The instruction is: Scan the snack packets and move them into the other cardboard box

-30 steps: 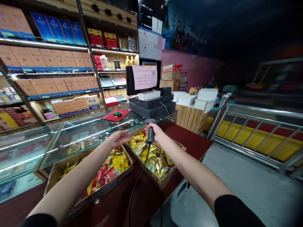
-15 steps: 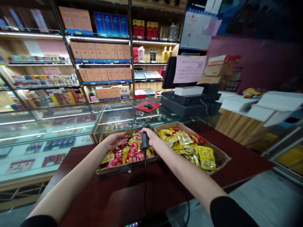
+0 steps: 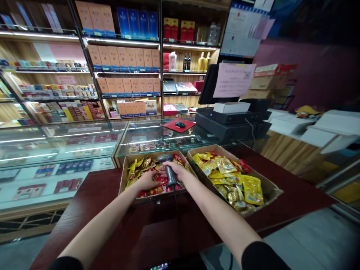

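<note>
A dark grey handheld barcode scanner (image 3: pixel 170 176) is gripped in my right hand (image 3: pixel 177 170), its head pointing away from me and its cord running down toward me. It hangs over the left cardboard box (image 3: pixel 122 180), which holds red, yellow and gold snack packets (image 3: pixel 137 170). My left hand (image 3: pixel 148 180) reaches in low over the red packets at the near side of this box, just left of the scanner. Its thumb and fingers look apart, with the fingertips close to the packets; no held packet shows.
A second cardboard box (image 3: pixel 274 195) of yellow and gold packets (image 3: pixel 225 165) stands to the right on the dark red table (image 3: pixel 126 232). Behind are a glass display counter (image 3: pixel 123 140), a mouse (image 3: pixel 180 124) on a red mat, and a monitor (image 3: pixel 209 84). Stocked shelves line the wall.
My left hand has moved right and down, from above the left side of the box to the red packets beside the scanner. The scanner stays in my right hand. The view has shifted slightly.
</note>
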Demonstrator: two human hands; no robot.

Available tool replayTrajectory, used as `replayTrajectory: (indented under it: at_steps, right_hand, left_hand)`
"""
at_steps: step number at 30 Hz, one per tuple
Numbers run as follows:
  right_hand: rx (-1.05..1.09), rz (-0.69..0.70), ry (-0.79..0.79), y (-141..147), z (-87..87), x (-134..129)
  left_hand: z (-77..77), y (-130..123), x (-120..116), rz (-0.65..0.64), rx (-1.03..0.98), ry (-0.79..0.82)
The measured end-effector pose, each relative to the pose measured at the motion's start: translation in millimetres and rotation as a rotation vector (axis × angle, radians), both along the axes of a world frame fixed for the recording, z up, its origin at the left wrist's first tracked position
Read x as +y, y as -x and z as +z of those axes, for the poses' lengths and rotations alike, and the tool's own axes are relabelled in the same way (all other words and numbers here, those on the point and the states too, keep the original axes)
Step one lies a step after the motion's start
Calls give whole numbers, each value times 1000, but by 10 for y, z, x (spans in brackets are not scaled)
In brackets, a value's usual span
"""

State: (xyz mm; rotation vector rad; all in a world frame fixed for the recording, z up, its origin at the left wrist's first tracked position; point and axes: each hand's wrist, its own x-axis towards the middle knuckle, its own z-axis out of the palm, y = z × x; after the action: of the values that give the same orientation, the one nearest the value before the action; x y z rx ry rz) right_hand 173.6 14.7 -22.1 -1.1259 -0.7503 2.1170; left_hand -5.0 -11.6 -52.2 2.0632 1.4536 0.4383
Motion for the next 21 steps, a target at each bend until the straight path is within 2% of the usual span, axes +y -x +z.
replayTrajectory:
  at_steps: [2, 7, 13, 14, 16, 19, 21]
  right_hand:
    - [-7, 2, -24, -13, -8, -10]
    - [32, -18, -45, -7, -8, -17]
    - [110, -176, -138, -39, -30, 14]
    - [112, -188, -160, -47, -29, 13]
    - [121, -172, -189, -60, -19, -2]
    - [96, -119, -201, -74, 6, -44]
    - [48, -74, -177, -83, 19, -71]
  left_hand:
    - [-47, 9, -15, -15, -56, -37]
    - [-118, 18, 30, 62, -457, 110]
    - [40, 78, 66, 305, -881, 263]
    - [81, 97, 65, 341, -955, 319]
    - [155, 146, 65, 352, -1111, 529]
    - [227, 240, 71, 282, -1283, 928]
    - [242, 292, 73, 245, -1322, 1097]
